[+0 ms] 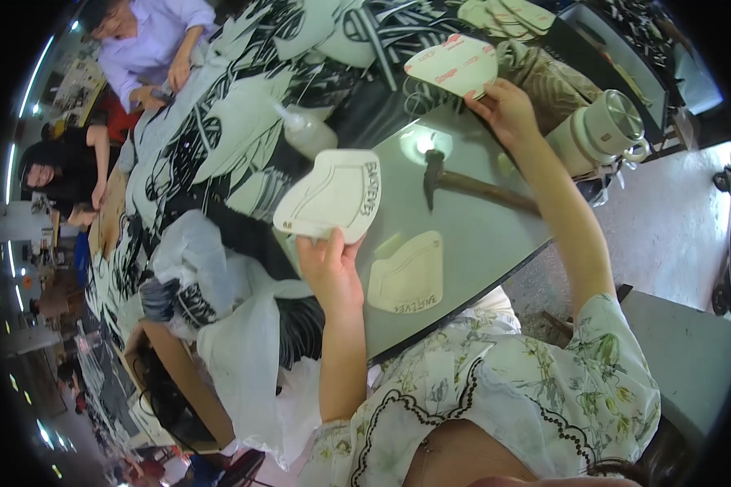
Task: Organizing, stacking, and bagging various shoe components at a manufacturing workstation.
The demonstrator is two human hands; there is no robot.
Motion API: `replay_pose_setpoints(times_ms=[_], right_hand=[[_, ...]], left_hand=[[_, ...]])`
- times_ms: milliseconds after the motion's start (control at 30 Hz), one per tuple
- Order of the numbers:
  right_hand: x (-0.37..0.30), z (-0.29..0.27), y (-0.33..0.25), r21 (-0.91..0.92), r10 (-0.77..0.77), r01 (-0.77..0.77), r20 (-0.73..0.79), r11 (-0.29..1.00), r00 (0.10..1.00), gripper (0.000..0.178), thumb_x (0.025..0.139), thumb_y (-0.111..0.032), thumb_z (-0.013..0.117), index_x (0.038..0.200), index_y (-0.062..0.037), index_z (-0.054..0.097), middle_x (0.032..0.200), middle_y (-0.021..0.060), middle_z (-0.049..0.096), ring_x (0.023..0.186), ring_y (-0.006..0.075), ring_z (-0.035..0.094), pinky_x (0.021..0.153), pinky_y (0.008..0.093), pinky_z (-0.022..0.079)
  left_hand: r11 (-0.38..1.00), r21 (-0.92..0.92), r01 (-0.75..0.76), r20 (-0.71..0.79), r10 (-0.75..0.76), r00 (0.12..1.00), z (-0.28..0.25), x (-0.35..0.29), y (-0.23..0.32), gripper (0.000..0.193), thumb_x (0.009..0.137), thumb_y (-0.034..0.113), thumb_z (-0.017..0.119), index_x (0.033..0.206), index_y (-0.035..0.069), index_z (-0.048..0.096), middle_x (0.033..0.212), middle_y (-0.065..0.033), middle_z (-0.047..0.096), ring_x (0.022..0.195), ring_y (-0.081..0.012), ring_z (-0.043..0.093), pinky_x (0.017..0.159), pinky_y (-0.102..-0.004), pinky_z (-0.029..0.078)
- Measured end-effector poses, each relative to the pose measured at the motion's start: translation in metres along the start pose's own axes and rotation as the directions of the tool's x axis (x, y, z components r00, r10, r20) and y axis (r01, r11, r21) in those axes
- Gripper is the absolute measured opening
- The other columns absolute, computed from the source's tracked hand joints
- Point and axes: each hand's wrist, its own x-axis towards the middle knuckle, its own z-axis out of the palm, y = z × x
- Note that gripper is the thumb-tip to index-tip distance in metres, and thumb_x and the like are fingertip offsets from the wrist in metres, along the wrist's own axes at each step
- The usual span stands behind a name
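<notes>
My left hand (333, 272) holds up a cream curved template (325, 195) by its lower edge, its face marked with dark lettering and a slot-like outline. Pinched in my right hand (503, 112), farther off to the right, is a pale curved cut piece (451, 66) with red print on it. A second cream template (408, 274) of similar outline lies flat on the grey-green tabletop (483, 243), close to my body. Between the two hands, a hammer (479, 188) with a wooden handle rests on the table, its head toward the middle.
A white squeeze bottle (307, 134) stands beyond the left template. Cream flask (597, 134) sits at the right edge, near my right forearm. Black and white offcuts (244, 130) heap up at the back left. Plastic bags (248, 349) hang by my left arm. A co-worker (150, 45) works across the table.
</notes>
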Motion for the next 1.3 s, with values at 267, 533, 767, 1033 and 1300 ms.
replay_pose_setpoints(times_ms=[267,533,767,1033,1300], right_hand=[[0.049,0.031,0.015,0.411,-0.067,0.185,-0.285,0.893,0.956,0.016,0.089,0.007,0.042,0.104,0.0078,0.049,0.104,0.0175,0.059,0.088,0.0254,0.063,0.080,0.0382,0.058],[0.102,0.066,0.021,0.264,-0.081,0.171,-0.321,0.949,0.944,0.022,0.083,0.010,0.043,0.104,0.0109,0.051,0.110,0.0181,0.056,0.089,0.0260,0.064,0.071,0.0313,0.061],[0.105,0.018,0.048,0.072,0.107,-0.096,-0.162,0.993,0.981,0.019,0.087,-0.001,0.057,0.102,0.0107,0.057,0.097,0.0174,0.065,0.081,0.0226,0.068,0.070,0.0265,0.060],[-0.038,0.053,0.030,-0.203,-0.006,0.034,0.138,0.979,0.990,0.026,0.087,-0.017,0.065,0.104,0.0016,0.059,0.097,0.0069,0.063,0.089,0.0139,0.061,0.075,0.0258,0.051],[-0.090,0.056,0.054,-0.494,0.432,-0.202,0.411,0.846,0.803,0.037,0.082,-0.014,0.070,0.113,0.0019,0.059,0.099,0.0080,0.066,0.086,0.0139,0.063,0.074,0.0277,0.051]], left_hand=[[0.983,-0.019,0.184,0.006,-0.184,0.983,0.007,-0.021,-0.031,0.048,0.090,-0.007,0.047,0.135,0.002,0.035,0.130,-0.0147,0.050,0.112,-0.0260,0.058,0.088,-0.0400,0.054],[0.978,-0.045,0.202,0.035,-0.200,0.979,0.009,-0.026,-0.036,0.046,0.090,-0.006,0.047,0.134,0.000,0.036,0.128,-0.0148,0.051,0.111,-0.0265,0.058,0.092,-0.0401,0.053],[0.951,-0.066,0.301,0.042,-0.299,0.953,0.017,-0.017,-0.047,0.046,0.091,-0.006,0.047,0.135,0.000,0.036,0.127,-0.0156,0.052,0.111,-0.0262,0.058,0.094,-0.0400,0.052],[0.910,-0.331,0.250,0.097,-0.231,0.968,0.012,-0.007,-0.055,0.046,0.092,-0.003,0.048,0.136,0.005,0.036,0.129,-0.0142,0.052,0.115,-0.0260,0.057,0.099,-0.0426,0.048],[0.959,-0.156,0.237,0.120,-0.220,0.968,0.009,-0.020,-0.044,0.041,0.092,0.001,0.051,0.131,0.001,0.038,0.126,-0.0173,0.053,0.112,-0.0279,0.057,0.097,-0.0412,0.049]])
